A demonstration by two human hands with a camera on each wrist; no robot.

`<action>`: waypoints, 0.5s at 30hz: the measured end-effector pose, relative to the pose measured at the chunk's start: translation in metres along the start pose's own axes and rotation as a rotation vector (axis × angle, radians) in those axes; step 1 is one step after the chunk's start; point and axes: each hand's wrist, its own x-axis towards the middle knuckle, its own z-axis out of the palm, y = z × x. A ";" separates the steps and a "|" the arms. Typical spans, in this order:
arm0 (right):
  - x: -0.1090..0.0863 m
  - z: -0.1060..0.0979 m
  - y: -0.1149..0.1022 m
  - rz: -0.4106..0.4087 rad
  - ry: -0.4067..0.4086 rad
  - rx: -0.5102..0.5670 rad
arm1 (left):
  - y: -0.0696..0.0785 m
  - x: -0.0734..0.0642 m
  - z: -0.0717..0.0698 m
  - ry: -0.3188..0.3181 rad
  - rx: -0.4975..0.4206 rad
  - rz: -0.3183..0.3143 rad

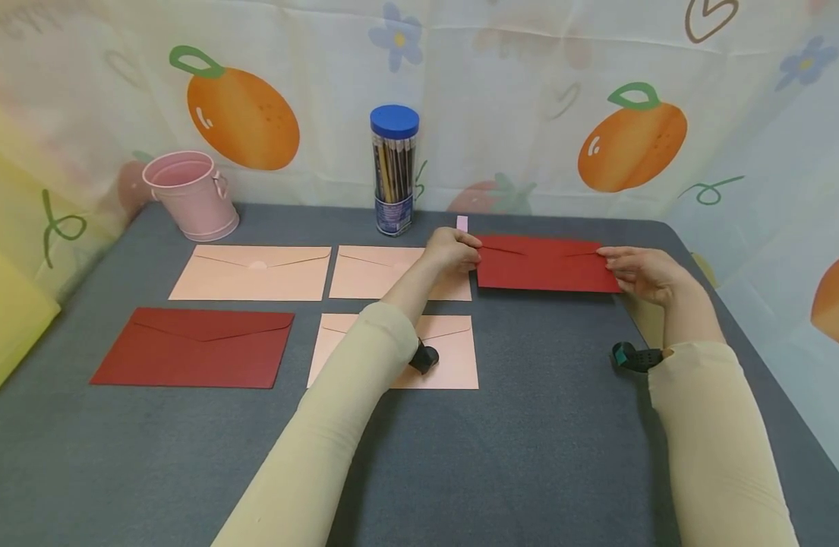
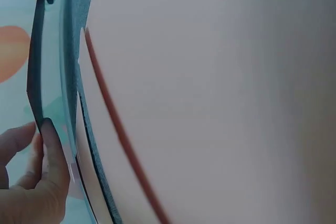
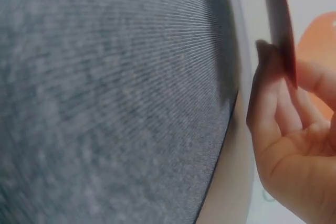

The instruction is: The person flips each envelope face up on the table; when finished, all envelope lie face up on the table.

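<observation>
A red envelope (image 1: 545, 267) is held by both hands, one at each short end, slightly above the grey table at the right. My left hand (image 1: 449, 252) pinches its left end between thumb and fingers; the left wrist view shows that hand (image 2: 39, 177) with the envelope seen nearly edge-on. At the opposite end, my right hand (image 1: 643, 275) pinches the edge, as the right wrist view also shows with the hand (image 3: 294, 135). Three pale pink envelopes lie flat: one at back left (image 1: 255, 285), one behind the left forearm (image 1: 364, 282), one partly under it (image 1: 453, 374).
Another red envelope (image 1: 193, 357) lies flat at the left. A pink bucket (image 1: 192, 201) and a blue-lidded tub of pencils (image 1: 395, 171) stand along the back edge. A small pink tab (image 1: 462, 223) shows behind the left hand. A fruit-print curtain (image 1: 501, 91) hangs behind the table.
</observation>
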 end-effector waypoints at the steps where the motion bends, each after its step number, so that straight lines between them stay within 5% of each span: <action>1: 0.001 0.000 0.000 0.001 0.002 -0.029 | -0.001 -0.001 0.000 0.002 0.023 0.008; 15: -0.001 0.011 -0.002 0.002 0.075 -0.199 | -0.003 -0.004 0.000 0.083 0.398 0.099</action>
